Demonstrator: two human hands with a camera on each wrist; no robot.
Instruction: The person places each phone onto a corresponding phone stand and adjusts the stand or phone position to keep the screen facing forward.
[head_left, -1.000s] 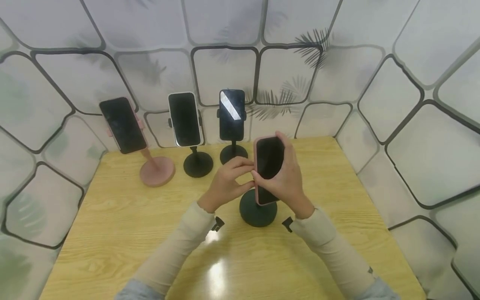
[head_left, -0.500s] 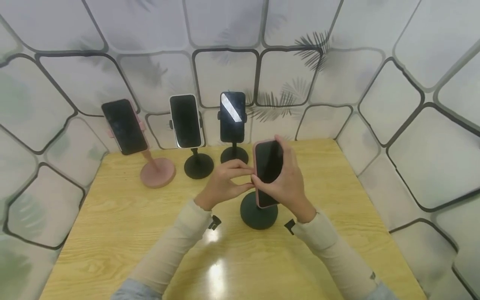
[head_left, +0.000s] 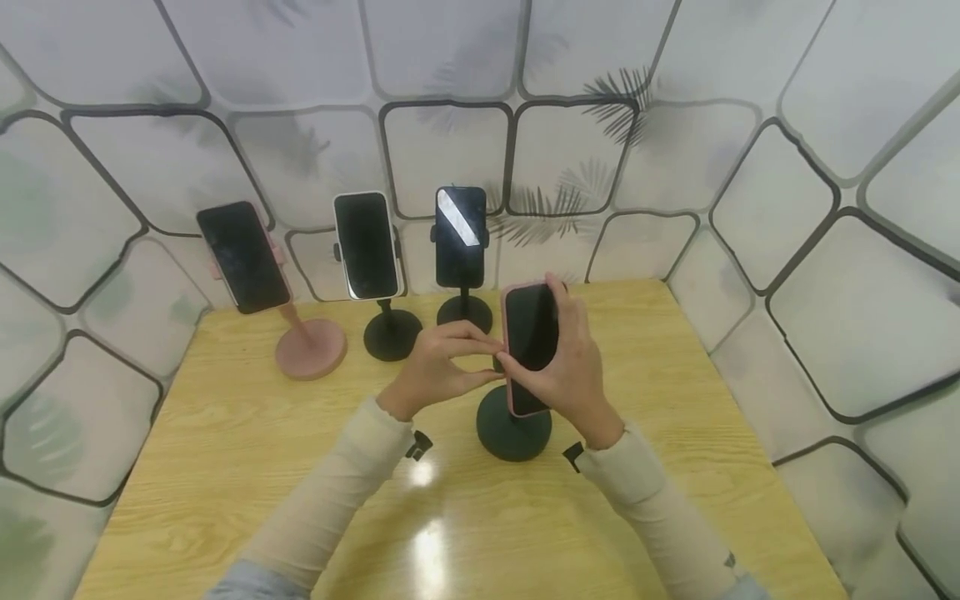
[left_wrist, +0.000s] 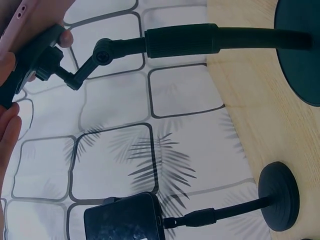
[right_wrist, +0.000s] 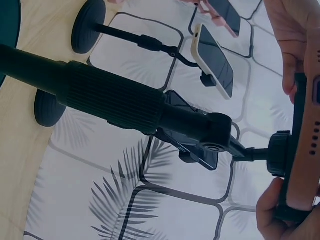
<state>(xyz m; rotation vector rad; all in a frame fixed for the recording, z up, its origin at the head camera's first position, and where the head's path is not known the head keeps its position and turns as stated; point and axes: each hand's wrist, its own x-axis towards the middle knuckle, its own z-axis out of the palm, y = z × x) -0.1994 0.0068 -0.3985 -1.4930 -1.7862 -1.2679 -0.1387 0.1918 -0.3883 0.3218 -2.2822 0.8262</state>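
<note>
A phone (head_left: 531,329) in a pink case sits at the clamp (left_wrist: 30,65) of a dark green phone stand (head_left: 513,427). My right hand (head_left: 573,362) grips the phone across its width, thumb at the left edge and fingers along the right. From the left, my left hand (head_left: 435,367) reaches in, its fingertips and thumb pinching the clamp's side by the phone's edge. The clamp's back and its jointed arm (left_wrist: 103,52) show in the left wrist view. In the right wrist view, fingers (right_wrist: 290,75) touch the clamp's end behind the phone.
Behind stand three more phones on stands: a dark phone (head_left: 243,257) on a pink stand (head_left: 311,350), a white-framed phone (head_left: 367,246) on a black stand (head_left: 392,335), and a black phone (head_left: 461,237) on another black stand. A patterned wall (head_left: 450,50) borders the wooden table (head_left: 247,450).
Both hands stay at the phone and clamp with hardly any shift. The left forearm has moved slightly left, and the whole head view has drifted a little.
</note>
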